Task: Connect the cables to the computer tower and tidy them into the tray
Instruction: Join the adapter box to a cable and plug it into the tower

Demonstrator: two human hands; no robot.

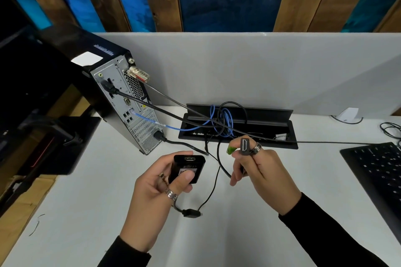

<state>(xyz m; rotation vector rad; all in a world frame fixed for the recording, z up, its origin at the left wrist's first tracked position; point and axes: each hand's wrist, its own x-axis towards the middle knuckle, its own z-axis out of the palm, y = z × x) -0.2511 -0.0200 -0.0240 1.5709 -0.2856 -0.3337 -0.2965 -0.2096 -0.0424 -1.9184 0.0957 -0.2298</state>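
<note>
Centrally, the left hand point(156, 182) grips a black adapter point(187, 168). Right hand point(258, 165) pinches an HDMI plug point(244, 146) below the tray point(238, 134)

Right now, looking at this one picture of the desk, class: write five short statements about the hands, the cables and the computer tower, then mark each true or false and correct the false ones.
1. The left hand holds a black adapter box. True.
2. The right hand is empty. False: it pinches a cable plug, metal end up.
3. The plug is already pushed into the adapter box. False: the two are apart, one in each hand.
4. A blue cable is plugged into the back of the computer tower and runs to the cable tray. True.
5. The keyboard lies at the left of the desk. False: it lies at the right edge, beyond the right hand.
</note>
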